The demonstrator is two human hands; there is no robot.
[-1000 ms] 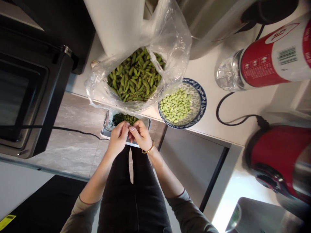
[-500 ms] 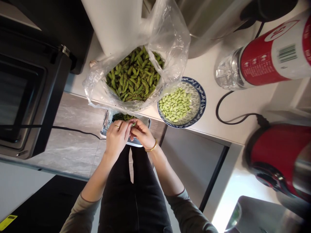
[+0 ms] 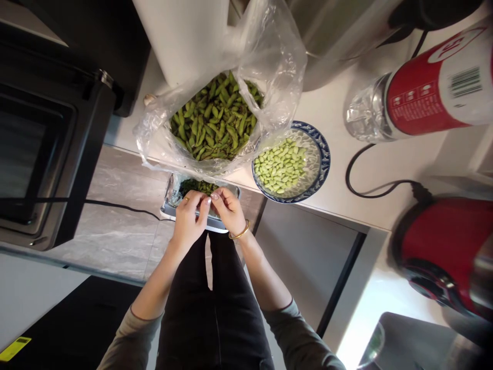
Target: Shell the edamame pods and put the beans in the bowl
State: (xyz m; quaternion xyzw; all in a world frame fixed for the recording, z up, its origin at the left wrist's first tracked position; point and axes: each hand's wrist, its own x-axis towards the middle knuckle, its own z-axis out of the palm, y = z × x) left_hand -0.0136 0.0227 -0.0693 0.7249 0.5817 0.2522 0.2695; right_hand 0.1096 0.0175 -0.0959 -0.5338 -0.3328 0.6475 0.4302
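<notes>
My left hand (image 3: 191, 218), with a ring, and my right hand (image 3: 231, 211), with a bracelet, meet fingertip to fingertip above an open bin (image 3: 219, 224). Both are closed in a pinch on a small green soybean pod, mostly hidden by the fingers. Dark green pods or husks (image 3: 198, 186) lie inside the bin. Beyond my hands, on the counter, a clear plastic bag (image 3: 275, 67) gapes around a heap of green soybean pods (image 3: 215, 118). Shelled beans (image 3: 280, 165) fill part of a blue-rimmed bowl (image 3: 322, 164) to the bag's right, whose plastic overlaps the rim.
On the right are a large bottle with a red label (image 3: 423, 97), a black cord (image 3: 358, 192) and a red appliance (image 3: 442, 252). A black oven-like appliance (image 3: 50, 154) stands at left. The counter edge (image 3: 246, 186) runs just past the bin.
My fingers have shifted: the left thumb and the right fingertips now point forward, and the green piece seen between them is mostly out of sight. The view has moved slightly.
</notes>
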